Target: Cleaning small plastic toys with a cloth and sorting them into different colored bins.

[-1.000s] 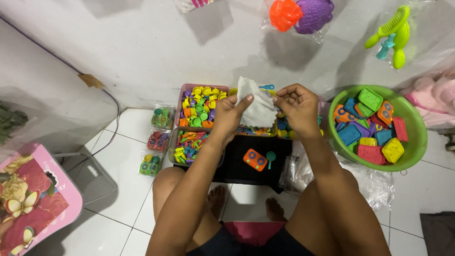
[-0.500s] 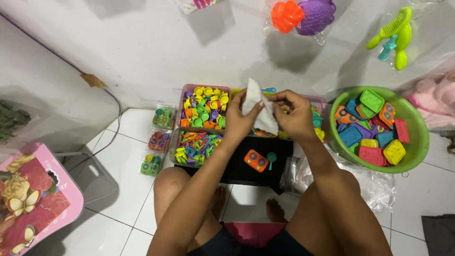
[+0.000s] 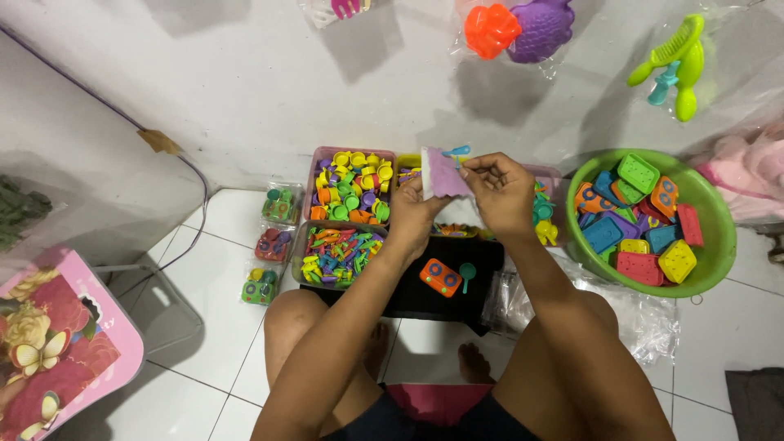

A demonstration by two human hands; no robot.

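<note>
Above toy-filled trays, both hands pinched on purple card.

The person wore dark shorts over a pink layer at the waist; both arms, the legs and the feet were bare.

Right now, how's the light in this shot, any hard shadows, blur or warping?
Head view: light is even and bright; the hanging toys cast soft shadows on the wall. The green tub and trays are sharp; the hands look slightly soft. Wide-lens bending shows at the edges.
</note>
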